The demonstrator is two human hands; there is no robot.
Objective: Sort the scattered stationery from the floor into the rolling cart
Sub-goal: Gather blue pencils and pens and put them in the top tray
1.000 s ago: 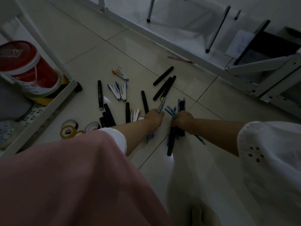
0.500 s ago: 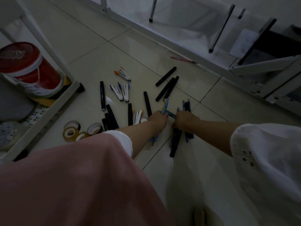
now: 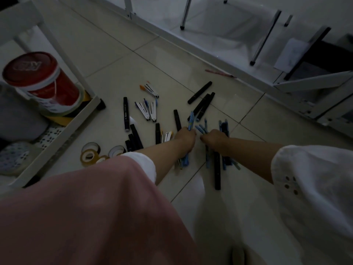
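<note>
The left grip [image 3: 186,137] is closed round a few blue pens [image 3: 191,119]. The right grip [image 3: 215,138] is closed round a mixed bundle of pens and black markers [image 3: 217,169]. Both are low over the floor, well to the right of the rolling cart [image 3: 57,140].

The bundle looks uneven, with one long marker hanging far below the fist. It could slide out on the way to the cart. Round barrels dropped on the glossy floor tiles [image 3: 114,64] would likely roll off. With both fists full, nothing is free to catch a slip. The room is dim, so a stray piece could be missed. A red pen [image 3: 218,73] far right of the cart, by the wall base, seems most at risk.

Loose black markers [image 3: 199,92] lie right of the cart and tape rolls [image 3: 89,154] just beside its rail. A red-lidded tub [image 3: 42,83] crowds the cart's shelf. Metal chair legs [image 3: 186,12] stand beyond.
</note>
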